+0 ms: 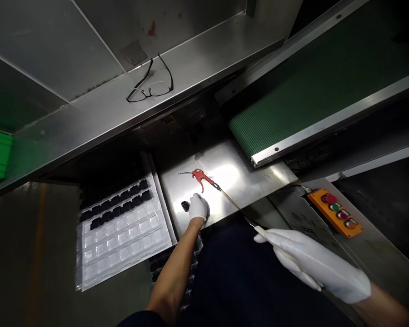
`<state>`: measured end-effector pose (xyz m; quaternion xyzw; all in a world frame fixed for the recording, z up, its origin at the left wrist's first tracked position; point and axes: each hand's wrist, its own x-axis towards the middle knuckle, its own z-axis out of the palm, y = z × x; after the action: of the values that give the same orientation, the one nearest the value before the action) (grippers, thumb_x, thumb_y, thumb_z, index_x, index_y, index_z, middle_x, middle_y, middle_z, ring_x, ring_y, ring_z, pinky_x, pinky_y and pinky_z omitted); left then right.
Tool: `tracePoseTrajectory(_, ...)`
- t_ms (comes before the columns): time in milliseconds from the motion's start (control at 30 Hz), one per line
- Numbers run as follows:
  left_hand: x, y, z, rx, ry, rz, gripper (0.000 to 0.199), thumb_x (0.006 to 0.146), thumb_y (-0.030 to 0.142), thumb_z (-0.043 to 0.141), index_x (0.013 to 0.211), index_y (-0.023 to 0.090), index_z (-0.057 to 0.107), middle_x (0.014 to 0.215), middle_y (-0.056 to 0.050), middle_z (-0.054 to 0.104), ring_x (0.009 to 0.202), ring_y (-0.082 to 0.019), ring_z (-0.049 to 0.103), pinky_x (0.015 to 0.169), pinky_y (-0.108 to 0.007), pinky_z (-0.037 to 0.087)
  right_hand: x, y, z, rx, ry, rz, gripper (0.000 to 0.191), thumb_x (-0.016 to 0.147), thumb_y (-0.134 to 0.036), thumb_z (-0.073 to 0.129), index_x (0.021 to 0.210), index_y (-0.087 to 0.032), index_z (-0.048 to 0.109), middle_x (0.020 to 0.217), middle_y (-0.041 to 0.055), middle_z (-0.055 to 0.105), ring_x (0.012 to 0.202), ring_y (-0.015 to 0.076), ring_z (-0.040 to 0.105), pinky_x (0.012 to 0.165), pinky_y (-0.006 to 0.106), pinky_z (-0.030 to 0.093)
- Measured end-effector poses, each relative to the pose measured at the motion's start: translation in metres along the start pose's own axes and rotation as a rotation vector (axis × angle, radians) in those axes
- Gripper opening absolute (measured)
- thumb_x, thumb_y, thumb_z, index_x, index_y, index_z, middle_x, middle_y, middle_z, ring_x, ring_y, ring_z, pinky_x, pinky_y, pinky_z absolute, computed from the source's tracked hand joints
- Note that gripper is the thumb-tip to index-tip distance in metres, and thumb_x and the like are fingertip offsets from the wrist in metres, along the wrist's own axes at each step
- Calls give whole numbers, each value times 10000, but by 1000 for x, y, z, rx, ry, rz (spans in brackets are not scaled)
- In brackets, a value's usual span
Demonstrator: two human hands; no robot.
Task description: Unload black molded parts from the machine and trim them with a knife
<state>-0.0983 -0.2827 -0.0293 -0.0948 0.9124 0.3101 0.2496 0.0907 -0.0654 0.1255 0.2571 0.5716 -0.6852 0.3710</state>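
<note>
Mid-frame, the left hand [198, 207] pinched a black part [185, 206]; lower right, the right hand [295, 254] gripped a thin-tipped tool [261, 231]: slipping could scratch it.

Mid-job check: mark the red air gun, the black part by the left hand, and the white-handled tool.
Red air gun [206, 178]: head view, on its handle.
Black part [185, 206]: head view, on its exposed face.
White-handled tool [260, 231]: head view, on its handle's front end.
</note>
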Motion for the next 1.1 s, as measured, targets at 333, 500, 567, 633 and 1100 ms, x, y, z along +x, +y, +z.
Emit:
tracePoseTrajectory(333, -132, 24, -84, -1192, -252, -159, 464, 969, 599, 473, 972, 149, 589, 755, -20, 580, 429, -46, 420, 320, -156, 269, -1, -30, 21, -192, 56, -126, 653, 1016, -789, 443, 1136, -178, 640, 481, -25, 441, 457, 135, 390, 727, 281, 541)
tracePoseTrajectory(500, -173, 34, -109, -1564, -365, -127, 456, 1009, 538, 455, 891, 130, 620, 649, 16, 542, 313, -8, 271, 259, -141, 174, 7, -33, 28, -243, -13, -88, 647, 1011, -792, 464, 1242, -201, 589, 514, -21, 486, 431, 148, 435, 496, 227, 439)
tracePoseTrajectory(567, -181, 32, -113, -1628, -380, -118, 462, 1017, 541, 433, 950, 133, 638, 689, 4, 570, 311, -8, 296, 253, -136, 187, 9, -37, 32, -240, -56, -76, 630, 1007, -775, 500, 1218, -189, 599, 527, -21, 487, 422, 141, 436, 488, 225, 439)
tracePoseTrajectory(633, -187, 28, -114, -1680, -399, -123, 463, 1020, 546, 420, 1001, 141, 643, 729, -5, 587, 318, -8, 319, 251, -129, 199, 10, -43, 39, -253, -88, -66, 614, 1006, -758, 523, 1175, -177, 623, 536, -16, 484, 422, 136, 431, 499, 234, 451)
tracePoseTrajectory(1100, -201, 22, -116, -1615, -390, -172, 567, 1001, 609, 407, 806, 126, 631, 506, 30, 462, 290, -32, 288, 256, -145, 214, 19, -49, 54, -293, -147, 40, 752, 867, -859, 573, 1230, -206, 656, 513, 37, 481, 388, 213, 440, 364, 306, 379)
